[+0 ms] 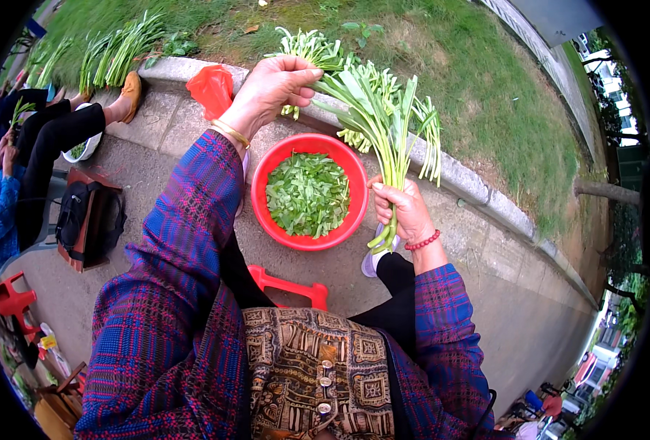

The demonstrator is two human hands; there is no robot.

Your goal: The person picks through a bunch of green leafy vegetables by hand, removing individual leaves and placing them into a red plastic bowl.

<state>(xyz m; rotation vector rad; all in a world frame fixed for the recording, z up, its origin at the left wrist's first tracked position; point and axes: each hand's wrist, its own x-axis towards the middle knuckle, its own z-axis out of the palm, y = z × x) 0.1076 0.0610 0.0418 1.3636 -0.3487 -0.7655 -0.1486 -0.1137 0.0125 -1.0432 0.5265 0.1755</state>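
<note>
Outdoors, a paved walkway runs beside a stone kerb (pixel 479 192) with a grass bank (pixel 442 66) beyond it, and the work sits right at that kerb. At the centre is a bunch of green leafy stalks (pixel 384 125), held upright over the pavement: the right hand (pixel 402 209) has its grip closed round the lower stems, while the left hand (pixel 274 86) reaches forward and pinches the top of one stalk between thumb and fingertips, closed on it. Just below and between the two hands stands a red basin (pixel 309 139), touching the pavement and roughly half filled with plucked green leaves (pixel 307 194). Judging from this, the step calls for keeping the stem end firmly bunched in the right hand so the stalks do not slip, and pinching each leafy tip off cleanly close above the basin, so that the pieces fall inside its rim and not on the ground. More unpicked greens (pixel 310 48) lie on the kerb behind the left hand, and a further row (pixel 116 51) lies on the grass to the far left. A crumpled orange-red plastic bag (pixel 211 88) rests on the kerb beside the left wrist; it shows no label that can be made out. A red plastic stool (pixel 292 287) shows under the person's legs, a dark bag (pixel 86 220) stands on the pavement to the left, and another seated person's legs (pixel 53 139) stretch toward the kerb.
</note>
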